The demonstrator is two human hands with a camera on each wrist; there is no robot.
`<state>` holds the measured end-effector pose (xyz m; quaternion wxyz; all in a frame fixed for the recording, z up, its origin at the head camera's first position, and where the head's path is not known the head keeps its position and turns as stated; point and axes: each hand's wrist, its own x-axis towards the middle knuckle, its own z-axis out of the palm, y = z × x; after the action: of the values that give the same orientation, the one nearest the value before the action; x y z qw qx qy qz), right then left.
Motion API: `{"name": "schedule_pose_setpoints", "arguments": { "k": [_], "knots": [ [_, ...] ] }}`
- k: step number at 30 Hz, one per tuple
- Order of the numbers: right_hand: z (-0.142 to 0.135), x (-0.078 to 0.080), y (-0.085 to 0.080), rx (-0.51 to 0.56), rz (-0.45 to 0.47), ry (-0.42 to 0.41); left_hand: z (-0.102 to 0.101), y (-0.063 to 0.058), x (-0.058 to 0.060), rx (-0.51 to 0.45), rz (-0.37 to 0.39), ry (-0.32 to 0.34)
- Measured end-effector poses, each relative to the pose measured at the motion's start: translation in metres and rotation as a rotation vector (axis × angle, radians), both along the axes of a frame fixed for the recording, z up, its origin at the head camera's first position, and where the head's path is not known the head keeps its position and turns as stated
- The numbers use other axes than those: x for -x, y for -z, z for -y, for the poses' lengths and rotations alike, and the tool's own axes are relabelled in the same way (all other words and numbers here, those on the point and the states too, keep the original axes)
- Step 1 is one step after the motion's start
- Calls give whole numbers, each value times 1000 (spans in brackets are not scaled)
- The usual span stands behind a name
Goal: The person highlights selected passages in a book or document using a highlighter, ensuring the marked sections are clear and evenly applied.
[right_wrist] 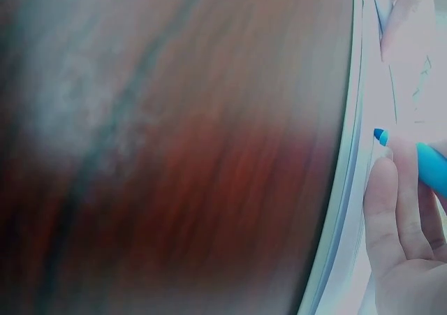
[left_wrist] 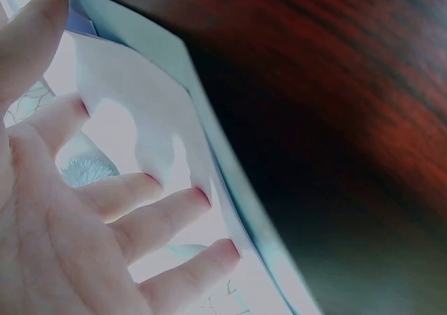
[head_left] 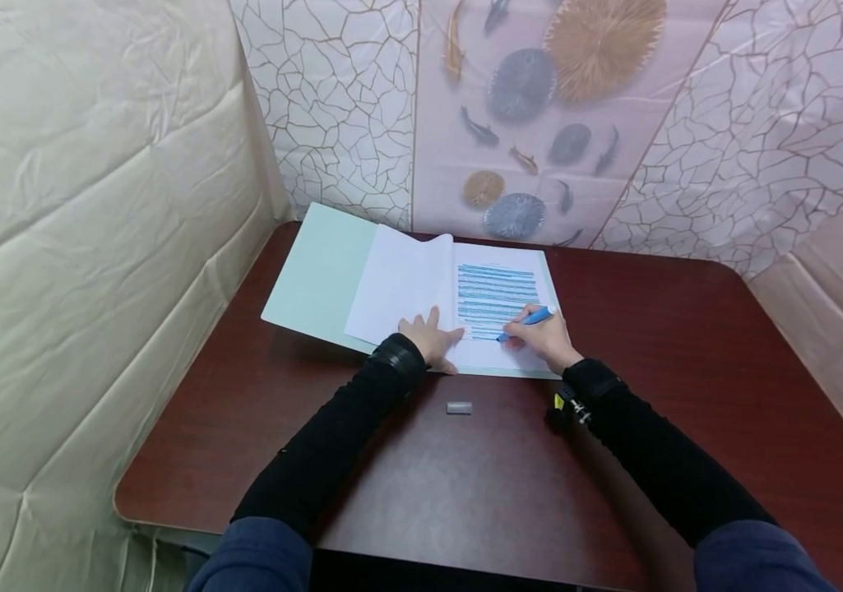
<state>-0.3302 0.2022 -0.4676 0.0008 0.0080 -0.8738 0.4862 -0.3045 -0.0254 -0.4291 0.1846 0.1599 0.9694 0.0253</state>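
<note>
While blue highlighter [head_left: 537, 316] is pinched by right hand [head_left: 548, 339] at four o'clock on printed page [head_left: 497, 288], left hand [head_left: 430, 339] is laid, fingers spread, at eight.

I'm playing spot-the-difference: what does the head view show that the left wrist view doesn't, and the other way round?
Only the head view shows the right hand holding the blue marker, blue lines on the white paper, and a small grey piece.
Only the left wrist view shows the palm side of the left hand.
Both show that hand, the paper, the pale green folder and the dark red table.
</note>
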Motion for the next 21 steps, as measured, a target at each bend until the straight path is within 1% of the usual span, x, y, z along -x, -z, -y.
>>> {"name": "schedule_pose_setpoints", "arguments": {
  "k": [2,9,18,21],
  "knots": [
    [-1,0,0,-25,0,8,0,0,0,1,0,-2],
    [-3,1,2,-27,-1,5,1,0,0,-1,-10,12],
    [-7,-2,1,-1,-7,-28,0,1,2,1,-3,5],
    [-8,-2,1,4,-11,-24,0,1,2,0,-1,7]
  ]
}}
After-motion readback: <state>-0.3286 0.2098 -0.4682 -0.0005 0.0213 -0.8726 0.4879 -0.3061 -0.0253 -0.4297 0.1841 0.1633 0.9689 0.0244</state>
